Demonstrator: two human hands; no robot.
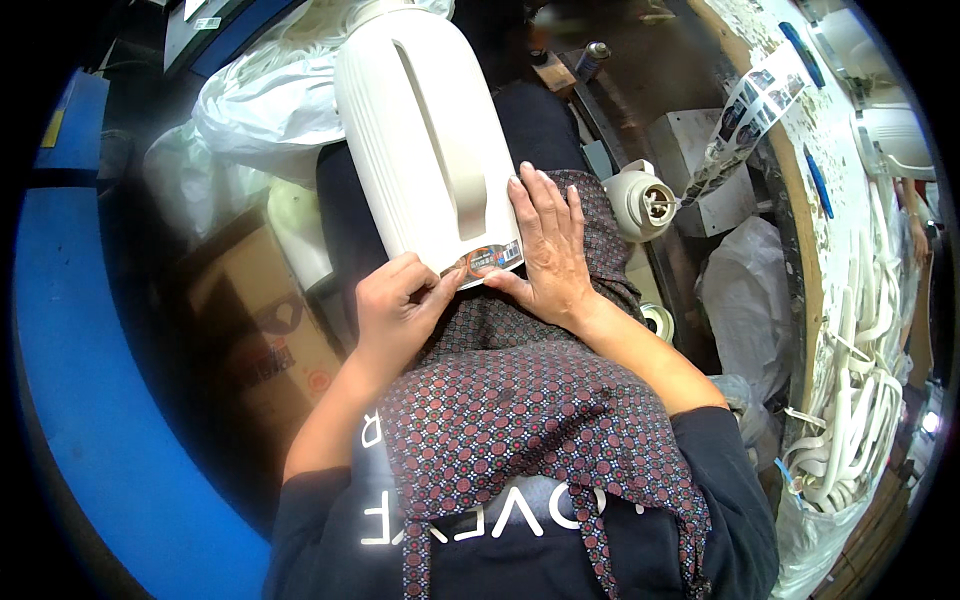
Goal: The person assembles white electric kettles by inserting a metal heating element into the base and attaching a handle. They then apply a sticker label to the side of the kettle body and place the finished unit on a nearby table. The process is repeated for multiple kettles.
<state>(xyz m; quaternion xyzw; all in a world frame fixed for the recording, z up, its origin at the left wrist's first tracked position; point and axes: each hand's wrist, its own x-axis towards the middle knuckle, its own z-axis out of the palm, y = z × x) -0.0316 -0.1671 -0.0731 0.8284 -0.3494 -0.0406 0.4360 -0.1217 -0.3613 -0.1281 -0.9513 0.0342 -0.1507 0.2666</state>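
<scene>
A cream-white thermos jug (385, 130) lies across my lap, its long moulded handle (465, 190) facing up. On its near end sits a small dark printed sticker (490, 260) with an orange patch. My left hand (390, 310) is closed in a pinch at the sticker's left edge. Stretched out along the jug's right side, my right hand (553, 265) has its fingers extended and its thumb on the sticker's lower right part. A patterned apron (530, 400) covers my lap beneath the jug's near end.
At right, a smaller cream jug part (638, 205) stands by a strip of printed stickers (750, 105). White plastic handles (850, 430) fill a bag along the worn bench (790, 165). A cardboard box (260, 330) and blue surface (100, 380) are at left; plastic bags (265, 110) lie behind.
</scene>
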